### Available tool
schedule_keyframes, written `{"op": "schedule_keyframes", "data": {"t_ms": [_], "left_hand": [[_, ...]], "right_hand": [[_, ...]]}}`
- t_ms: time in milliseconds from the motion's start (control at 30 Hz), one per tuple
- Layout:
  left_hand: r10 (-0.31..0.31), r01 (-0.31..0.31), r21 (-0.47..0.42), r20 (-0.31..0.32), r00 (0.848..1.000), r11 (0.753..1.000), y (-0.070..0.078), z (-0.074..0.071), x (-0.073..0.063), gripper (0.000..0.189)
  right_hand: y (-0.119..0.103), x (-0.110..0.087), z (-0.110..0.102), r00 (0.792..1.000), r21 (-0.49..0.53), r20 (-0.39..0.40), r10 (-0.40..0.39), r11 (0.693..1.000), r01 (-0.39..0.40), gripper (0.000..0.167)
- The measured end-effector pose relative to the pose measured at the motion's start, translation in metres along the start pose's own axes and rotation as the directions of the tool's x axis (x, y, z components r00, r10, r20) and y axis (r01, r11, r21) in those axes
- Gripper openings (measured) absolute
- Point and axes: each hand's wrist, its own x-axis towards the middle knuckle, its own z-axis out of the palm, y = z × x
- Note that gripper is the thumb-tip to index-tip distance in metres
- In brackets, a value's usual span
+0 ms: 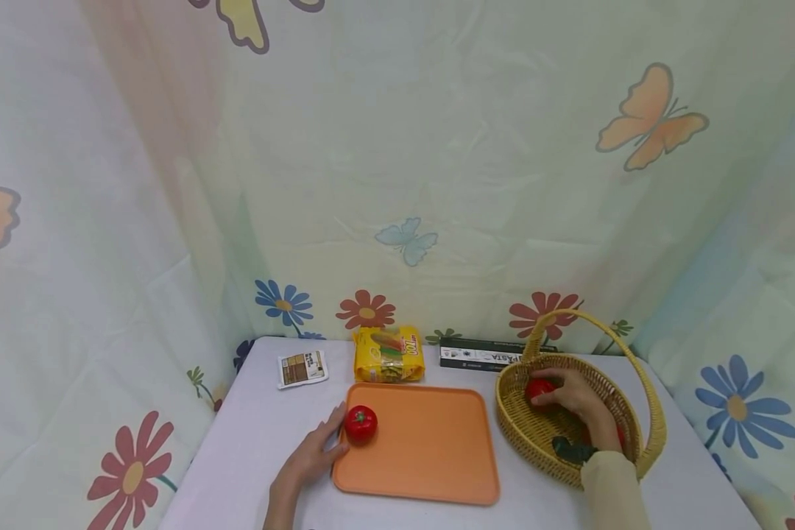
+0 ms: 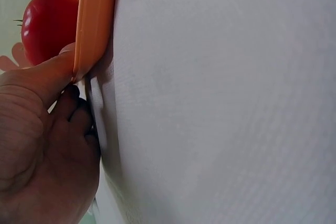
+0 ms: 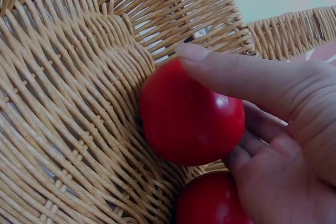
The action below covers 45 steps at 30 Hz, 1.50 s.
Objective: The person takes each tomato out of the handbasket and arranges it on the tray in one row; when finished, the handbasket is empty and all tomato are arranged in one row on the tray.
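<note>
My left hand point(image 1: 313, 453) rests at the left edge of the orange tray point(image 1: 424, 449). Its thumb touches the rim, and the other fingers lie outside along the table. A red tomato point(image 1: 361, 425) with a green top sits on the tray just beside that hand. Inside the wicker basket point(image 1: 526, 434) my right hand point(image 1: 573, 397) holds another red tomato point(image 3: 191, 114) between thumb and fingers. Below it, a further red tomato point(image 3: 212, 200) shows in the right wrist view. A dark green item point(image 1: 572, 450) also lies in the basket, partly covered by my right arm.
Behind the tray stands a yellow packet point(image 1: 389, 355). A small white and brown packet point(image 1: 302, 369) lies at the back left. A dark pasta box point(image 1: 477, 355) lies behind the basket's left side. The basket's tall handle point(image 1: 652, 397) arches over my right forearm. A patterned curtain surrounds the table.
</note>
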Motion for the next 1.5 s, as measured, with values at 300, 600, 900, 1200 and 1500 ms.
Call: {"op": "schedule_keyframes", "data": {"t_ms": [300,600,900,1200,1500], "left_hand": [[-0.002,0.002,-0.007,-0.004,1.0,1.0,0.0,-0.001,0.0,0.081],[-0.006,0.006,-0.006,-0.007,1.0,1.0,0.0,-0.002,0.001,0.081],[-0.019,0.019,-0.019,-0.005,1.0,1.0,0.002,-0.003,0.001,0.08],[-0.024,0.024,-0.029,-0.004,1.0,0.999,0.002,-0.004,0.001,0.08],[-0.008,0.008,-0.008,0.012,1.0,1.0,-0.003,0.0,0.001,0.079]], "right_hand": [[-0.002,0.001,0.001,0.998,0.042,0.031,0.054,0.998,-0.055,0.063],[-0.002,-0.001,0.001,0.998,0.065,0.036,0.055,0.996,-0.057,0.065],[-0.002,-0.003,0.0,0.999,0.055,0.03,0.044,0.997,-0.046,0.066],[-0.003,-0.002,0.002,1.0,0.029,0.013,0.022,0.999,-0.023,0.065],[-0.004,-0.01,0.004,1.0,0.015,-0.003,0.029,0.999,-0.029,0.064]]}}
